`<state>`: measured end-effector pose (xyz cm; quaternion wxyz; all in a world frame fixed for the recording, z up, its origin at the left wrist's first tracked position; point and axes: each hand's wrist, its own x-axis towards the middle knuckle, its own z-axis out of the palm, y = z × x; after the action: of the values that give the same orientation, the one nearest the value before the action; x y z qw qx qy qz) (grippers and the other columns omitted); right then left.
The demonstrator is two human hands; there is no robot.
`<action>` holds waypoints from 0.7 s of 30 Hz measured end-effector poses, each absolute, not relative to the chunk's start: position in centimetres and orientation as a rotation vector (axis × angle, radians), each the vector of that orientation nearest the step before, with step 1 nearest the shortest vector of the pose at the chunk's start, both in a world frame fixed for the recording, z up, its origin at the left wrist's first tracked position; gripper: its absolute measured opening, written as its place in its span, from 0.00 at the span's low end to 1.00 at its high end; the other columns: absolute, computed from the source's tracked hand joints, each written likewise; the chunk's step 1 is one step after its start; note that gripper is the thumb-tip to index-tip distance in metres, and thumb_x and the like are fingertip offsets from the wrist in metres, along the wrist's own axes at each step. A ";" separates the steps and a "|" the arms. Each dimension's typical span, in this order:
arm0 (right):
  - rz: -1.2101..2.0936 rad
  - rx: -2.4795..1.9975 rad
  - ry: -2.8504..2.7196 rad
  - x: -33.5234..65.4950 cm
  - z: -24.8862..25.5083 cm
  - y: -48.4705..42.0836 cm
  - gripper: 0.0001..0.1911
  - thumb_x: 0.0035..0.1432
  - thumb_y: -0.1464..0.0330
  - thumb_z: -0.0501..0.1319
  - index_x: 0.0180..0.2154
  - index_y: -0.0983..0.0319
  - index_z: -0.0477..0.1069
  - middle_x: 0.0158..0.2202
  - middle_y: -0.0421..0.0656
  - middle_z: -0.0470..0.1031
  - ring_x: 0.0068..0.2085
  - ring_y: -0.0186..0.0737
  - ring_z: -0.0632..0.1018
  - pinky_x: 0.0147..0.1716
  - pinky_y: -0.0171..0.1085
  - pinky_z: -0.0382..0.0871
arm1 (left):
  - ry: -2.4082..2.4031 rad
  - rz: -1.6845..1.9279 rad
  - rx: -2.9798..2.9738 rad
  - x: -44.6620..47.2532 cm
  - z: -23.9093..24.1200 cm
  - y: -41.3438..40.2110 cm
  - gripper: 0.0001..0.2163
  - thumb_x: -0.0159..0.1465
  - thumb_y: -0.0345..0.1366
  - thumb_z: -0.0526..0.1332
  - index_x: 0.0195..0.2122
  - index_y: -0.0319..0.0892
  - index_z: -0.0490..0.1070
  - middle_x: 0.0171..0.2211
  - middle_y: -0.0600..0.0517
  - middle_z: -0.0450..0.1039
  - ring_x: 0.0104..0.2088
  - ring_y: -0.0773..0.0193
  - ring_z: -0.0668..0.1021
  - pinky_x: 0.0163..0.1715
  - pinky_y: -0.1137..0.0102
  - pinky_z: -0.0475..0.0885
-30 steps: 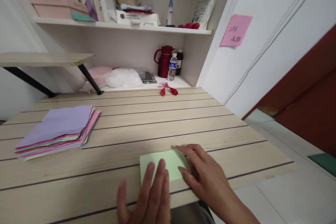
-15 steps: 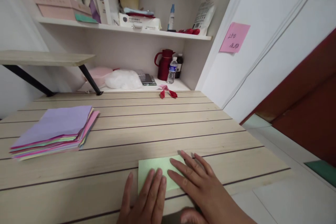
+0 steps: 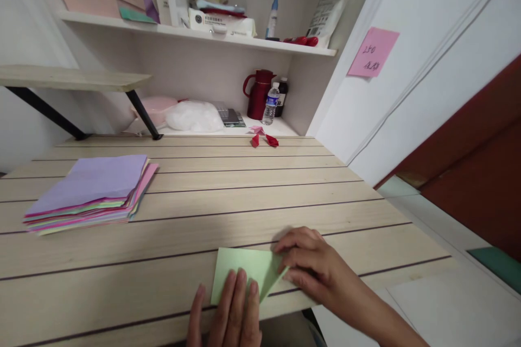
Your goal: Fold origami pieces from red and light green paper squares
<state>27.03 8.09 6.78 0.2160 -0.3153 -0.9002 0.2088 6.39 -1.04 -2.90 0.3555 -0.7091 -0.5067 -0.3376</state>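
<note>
A light green sheet of paper (image 3: 240,261) lies near the front edge of the wooden table. Its right part is lifted and folds up toward the left. My left hand (image 3: 234,312) rests flat on the sheet's lower middle, fingers stretched out, pressing it down. At the sheet's right edge, my right hand (image 3: 307,263) has its fingers curled and pinches the raised paper between thumb and fingers. Part of the right edge is hidden behind those fingers.
To the left lies a stack of coloured paper (image 3: 91,184), purple on top. Folded red paper pieces (image 3: 272,141) sit at the table's back. Behind them stand a dark red jug (image 3: 259,95) and a water bottle (image 3: 271,104). A small raised shelf (image 3: 73,77) stands at the back left.
My right hand has gone from lying flat on the green paper to pinching its right edge and lifting it. My left hand still presses on the sheet. The view has shifted slightly.
</note>
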 end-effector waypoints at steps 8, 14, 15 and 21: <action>0.664 -0.910 -2.424 25.5 6.7 11.5 0.06 0.62 0.67 0.64 0.32 0.58 0.71 0.45 0.41 0.76 0.51 0.43 0.75 0.52 0.46 0.64 | -1.328 -0.941 -1.879 6.6 -3.1 -0.5 0.15 0.68 0.28 0.50 0.46 0.39 0.75 0.46 0.46 0.81 0.66 0.63 0.62 0.68 0.58 0.53; 0.643 -0.997 -2.360 24.9 6.2 11.2 0.09 0.59 0.70 0.67 0.29 0.59 0.69 0.44 0.40 0.75 0.51 0.45 0.74 0.51 0.47 0.61 | -1.351 -0.955 -1.926 6.8 -2.6 -0.7 0.15 0.70 0.31 0.49 0.47 0.39 0.76 0.47 0.45 0.81 0.67 0.65 0.60 0.68 0.60 0.50; 0.637 -1.017 -2.349 24.8 6.1 11.1 0.09 0.58 0.70 0.67 0.29 0.59 0.68 0.44 0.40 0.75 0.51 0.46 0.74 0.51 0.47 0.61 | -1.352 -0.960 -1.927 6.8 -2.6 -0.7 0.15 0.71 0.31 0.49 0.46 0.39 0.76 0.47 0.45 0.81 0.67 0.65 0.60 0.68 0.60 0.50; 0.582 -1.104 -2.356 24.4 5.9 10.8 0.11 0.54 0.75 0.68 0.31 0.58 0.67 0.45 0.40 0.74 0.49 0.46 0.73 0.50 0.48 0.60 | -1.346 -1.002 -1.934 6.7 -2.7 -0.9 0.14 0.69 0.28 0.50 0.45 0.35 0.75 0.48 0.43 0.80 0.66 0.63 0.63 0.67 0.61 0.52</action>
<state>24.37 10.80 5.87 0.2358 -0.4024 -0.8588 0.2122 6.68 -0.87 -2.66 0.2864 -0.7238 -0.5036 -0.3749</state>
